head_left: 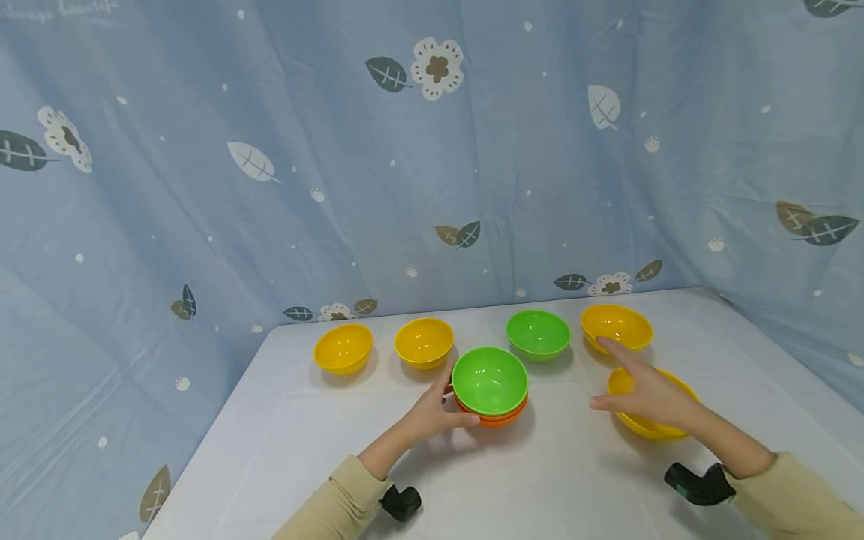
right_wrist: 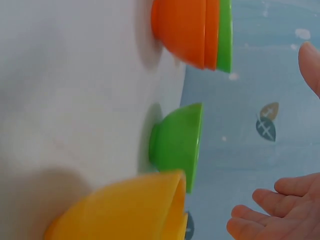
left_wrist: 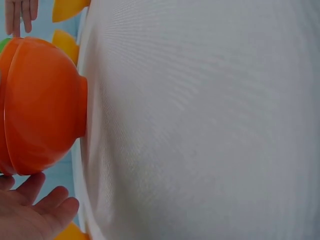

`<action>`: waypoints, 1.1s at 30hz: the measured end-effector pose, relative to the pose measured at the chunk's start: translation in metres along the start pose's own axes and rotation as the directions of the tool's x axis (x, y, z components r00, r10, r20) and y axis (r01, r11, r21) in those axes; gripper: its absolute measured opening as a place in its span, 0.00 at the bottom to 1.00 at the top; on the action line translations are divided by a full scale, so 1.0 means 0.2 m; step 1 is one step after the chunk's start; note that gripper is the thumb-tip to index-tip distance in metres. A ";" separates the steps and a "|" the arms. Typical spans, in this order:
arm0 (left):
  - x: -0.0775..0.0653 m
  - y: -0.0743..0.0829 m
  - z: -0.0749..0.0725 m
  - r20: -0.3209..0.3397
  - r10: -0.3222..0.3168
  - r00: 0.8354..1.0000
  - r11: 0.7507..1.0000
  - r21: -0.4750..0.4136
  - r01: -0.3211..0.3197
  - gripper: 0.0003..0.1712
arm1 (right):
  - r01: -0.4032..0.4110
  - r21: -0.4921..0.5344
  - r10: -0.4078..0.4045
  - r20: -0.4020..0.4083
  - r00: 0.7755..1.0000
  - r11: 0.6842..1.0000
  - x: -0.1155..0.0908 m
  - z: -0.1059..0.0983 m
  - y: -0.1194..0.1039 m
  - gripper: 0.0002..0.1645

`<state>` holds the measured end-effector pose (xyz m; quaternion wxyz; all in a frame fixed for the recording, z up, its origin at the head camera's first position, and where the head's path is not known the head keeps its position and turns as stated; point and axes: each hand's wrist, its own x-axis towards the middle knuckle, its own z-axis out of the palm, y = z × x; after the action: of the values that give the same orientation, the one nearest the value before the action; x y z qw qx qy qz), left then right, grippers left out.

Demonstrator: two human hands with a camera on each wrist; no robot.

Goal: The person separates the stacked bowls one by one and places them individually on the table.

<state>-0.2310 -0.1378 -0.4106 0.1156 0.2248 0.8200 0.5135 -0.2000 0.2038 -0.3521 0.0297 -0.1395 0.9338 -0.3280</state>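
A stack of bowls stands near the middle of the table, with a green bowl [head_left: 490, 381] on top of orange bowls [left_wrist: 42, 107]. My left hand [head_left: 432, 411] grips the stack's left side, thumb toward the front and fingers round the rear. In the left wrist view its fingertips [left_wrist: 32, 185] meet the orange side. On the right, my right hand [head_left: 651, 394] is spread over a yellow bowl [head_left: 651, 429], thumb and fingers apart with nothing between them. It hides part of that bowl. Another yellow bowl [head_left: 616, 324] sits just behind its fingertips.
Along the back of the white table [head_left: 283, 450] stand a single green bowl [head_left: 538, 334] and two yellow bowls, one at the far left [head_left: 343, 349] and one [head_left: 424, 343] beside the stack. A blue patterned curtain [head_left: 378, 165] hangs behind. Each wrist carries a black device [head_left: 698, 484].
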 end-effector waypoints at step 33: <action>0.00 0.00 0.00 -0.011 -0.022 1.000 0.999 -0.048 0.021 0.57 | 0.197 0.151 -0.200 0.001 0.980 0.969 0.21 0.28 -0.19 0.63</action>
<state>-0.2312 -0.1369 -0.4110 0.1217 0.2102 0.8106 0.5329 -0.2232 0.1294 -0.3706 0.0148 -0.2323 0.8876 -0.3976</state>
